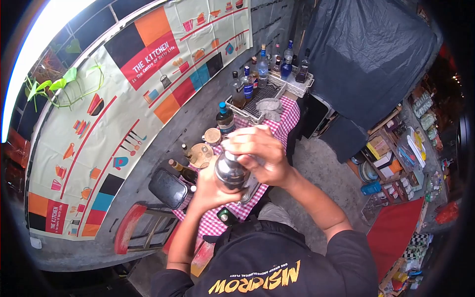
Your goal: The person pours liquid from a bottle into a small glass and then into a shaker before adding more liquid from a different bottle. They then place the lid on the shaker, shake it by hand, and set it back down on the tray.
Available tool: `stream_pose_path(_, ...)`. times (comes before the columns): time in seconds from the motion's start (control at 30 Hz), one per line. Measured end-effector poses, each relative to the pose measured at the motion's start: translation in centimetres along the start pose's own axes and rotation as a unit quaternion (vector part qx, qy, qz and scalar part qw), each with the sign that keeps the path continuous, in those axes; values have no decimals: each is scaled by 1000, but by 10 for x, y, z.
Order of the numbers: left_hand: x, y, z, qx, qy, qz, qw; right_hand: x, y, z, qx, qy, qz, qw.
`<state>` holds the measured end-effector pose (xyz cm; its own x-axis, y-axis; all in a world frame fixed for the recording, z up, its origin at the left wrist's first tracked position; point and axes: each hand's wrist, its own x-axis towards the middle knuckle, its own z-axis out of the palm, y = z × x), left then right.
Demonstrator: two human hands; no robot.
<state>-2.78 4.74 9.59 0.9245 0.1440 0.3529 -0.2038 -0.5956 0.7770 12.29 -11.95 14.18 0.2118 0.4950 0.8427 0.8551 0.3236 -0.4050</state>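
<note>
A shiny metal cocktail shaker [232, 173] is raised above the table in front of my chest. My left hand [210, 189] is wrapped round its body from the left and below. My right hand [263, 154] closes over its top, so the cap is mostly hidden under the fingers. Below the shaker lies a pink-and-white checked tablecloth [284, 115]. Just beyond my hands stand a dark bottle with a blue cap [225, 119] and a round tan-topped container [200, 154]. A green bottle [225, 216] is close to my body.
Several liquor bottles, one of them blue [286, 68], stand at a white wire tray [251, 115] with a grey cloth [269, 108]. A black bin [168, 188] is at the left edge beside a red-framed chair [129, 230]. Cluttered shelves [391, 153] stand on the right.
</note>
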Motion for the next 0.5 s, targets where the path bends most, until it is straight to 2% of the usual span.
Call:
stream_pose_path(0.03, 3, 8, -20, 12, -15, -7, 1000, -10, 3, -5, -4, -5, 8, 1000)
stream_pose_path(0.07, 3, 7, -37, 99, -23, 9, 995, -18, 6, 0, 9, 2, 26, 1000)
stream_pose_path(0.13, 7, 11, -59, 141, -75, -1, 987, -30, 7, 10, 37, 18, 63, 997)
stream_pose_path(0.17, 7, 8, -56, 106, -74, -28, 991, -32, 7, 14, 36, 31, 65, 997)
stream_pose_path(0.27, -2, -24, -5, -46, -50, 2, 998, -4, -6, 16, 16, 6, 24, 1000)
stream_pose_path(0.33, -6, -10, 32, -203, 59, 6, 977, 7, -11, 20, -5, -20, -1, 1000)
stream_pose_path(0.37, -8, -14, 33, -195, 60, -12, 979, 8, -10, 16, -6, -19, 9, 1000)
stream_pose_path(0.4, -7, -24, 21, -110, 23, -31, 993, 10, -8, 9, -7, -18, 16, 1000)
stream_pose_path(0.5, 4, -5, -40, 72, -53, -7, 996, -12, 14, -1, 43, -6, 53, 998)
